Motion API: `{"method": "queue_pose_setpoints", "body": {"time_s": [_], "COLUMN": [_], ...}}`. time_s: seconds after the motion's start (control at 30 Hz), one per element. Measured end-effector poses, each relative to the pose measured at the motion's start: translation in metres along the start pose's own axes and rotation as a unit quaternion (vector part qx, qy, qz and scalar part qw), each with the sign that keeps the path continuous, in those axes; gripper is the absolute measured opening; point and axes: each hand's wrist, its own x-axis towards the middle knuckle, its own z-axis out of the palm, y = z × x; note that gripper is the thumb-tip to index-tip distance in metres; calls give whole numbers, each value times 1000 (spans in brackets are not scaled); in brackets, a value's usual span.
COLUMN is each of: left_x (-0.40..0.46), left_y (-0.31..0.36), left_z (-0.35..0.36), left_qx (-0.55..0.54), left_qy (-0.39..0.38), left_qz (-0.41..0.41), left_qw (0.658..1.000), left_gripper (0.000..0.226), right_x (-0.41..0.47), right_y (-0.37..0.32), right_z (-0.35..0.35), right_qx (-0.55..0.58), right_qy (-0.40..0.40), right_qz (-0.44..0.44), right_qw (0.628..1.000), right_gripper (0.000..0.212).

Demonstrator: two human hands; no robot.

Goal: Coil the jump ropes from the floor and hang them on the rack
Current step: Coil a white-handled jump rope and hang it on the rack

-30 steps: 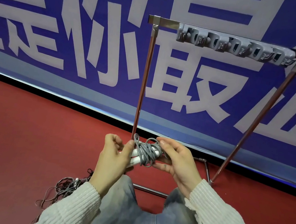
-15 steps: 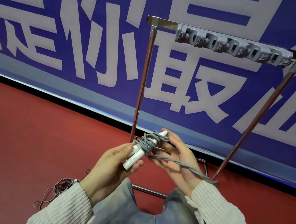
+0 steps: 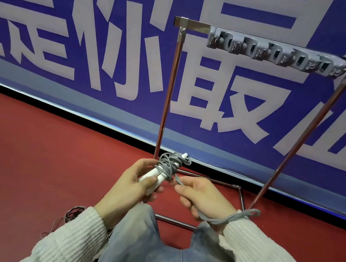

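Observation:
My left hand (image 3: 136,184) grips the white handles (image 3: 156,173) of a grey jump rope (image 3: 170,164), whose cord is wound in several turns around the handles' upper part. My right hand (image 3: 202,197) pinches the free cord close to the coil, and the loose end trails under that hand and loops past my right wrist (image 3: 242,214). Behind my hands stands the metal rack (image 3: 169,89) with a grey hook strip (image 3: 275,53) on its top bar; nothing hangs on the hooks.
More tangled ropes (image 3: 70,216) lie on the red floor to my lower left, partly hidden by my left sleeve. My knees in jeans (image 3: 148,251) are below the hands. A blue banner wall (image 3: 89,49) stands right behind the rack.
My right hand has come off the coil and drawn the free cord down and to the right. The left hand has shifted its hold lower on the handles.

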Motion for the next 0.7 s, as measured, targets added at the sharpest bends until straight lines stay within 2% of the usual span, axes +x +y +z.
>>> {"method": "queue_pose_setpoints", "body": {"time_s": [0.1, 0.17, 0.27, 0.33, 0.4, 0.47, 0.53, 0.63, 0.7], "left_x": [0, 0, -2, -2, 0, 1, 2, 8, 13], "left_y": [-3, -7, -11, -7, -1, 2, 1, -11, -23], "left_z": [-2, -3, 2, 3, 0, -4, -5, -9, -13], "left_qx": [115, 114, -25, -125, -147, -94, 6, 137, 262], "left_qy": [-40, -55, -54, -51, -58, -51, -19, 47, 75], "left_qz": [20, 6, -24, -8, 23, 49, 75, 97, 96], "left_qw": [992, 992, 998, 991, 987, 993, 997, 985, 957], "left_gripper": [48, 49, 45, 43, 40, 37, 33, 31, 34], "right_x": [1, 1, 3, 4, 6, 4, 2, -3, -8], "right_y": [2, 1, 0, 0, 4, 6, 2, -6, -9], "right_z": [3, 2, 0, 2, 2, 1, 3, 12, 17], "right_qx": [-79, -107, -150, -204, -253, -223, -227, -366, -436], "right_qy": [26, 20, 6, -3, 10, -5, -32, -23, -24], "right_qz": [-35, -44, -47, -53, -51, -26, -25, -70, -80], "right_qw": [996, 993, 988, 977, 966, 974, 973, 928, 896], "right_gripper": [23, 23, 24, 23, 20, 19, 19, 30, 33]}}
